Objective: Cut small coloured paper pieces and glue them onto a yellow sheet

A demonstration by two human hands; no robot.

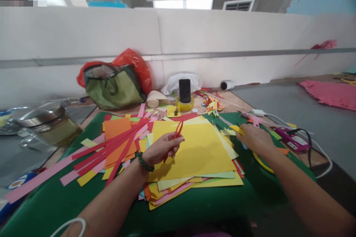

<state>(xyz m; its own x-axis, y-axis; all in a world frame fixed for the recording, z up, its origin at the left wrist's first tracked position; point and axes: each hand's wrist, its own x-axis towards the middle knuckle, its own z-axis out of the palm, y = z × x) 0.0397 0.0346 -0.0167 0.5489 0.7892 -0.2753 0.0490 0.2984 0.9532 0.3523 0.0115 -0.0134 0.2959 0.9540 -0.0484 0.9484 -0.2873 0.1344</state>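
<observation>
- Clearly, the left forearm [114,196] slants in from the near left, its hand [164,147] raised over the large yellow sheet [205,155]; a green bead bracelet [146,163] circles the wrist.
- Left thumb and fingers are pinched together on a narrow red paper strip [179,129], bent into a loop that stands above the fingertips, with its other end below the hand.
- The right forearm [303,185] reaches in from the near right, palm turned down, its hand [253,137] to the right of the paper pile.
- Right fingers curl over a yellow tool [236,129] poking out on the left; whether they clamp it, I cannot tell.
- Just beyond the right hand lies a pink glue gun [255,120]; farther right, a purple box [293,139].
- Left of the sheet, wider red strips [102,154] lie across orange paper [118,129].
- On the far side, a phone [184,90] stands at a yellow roll [185,107].
</observation>
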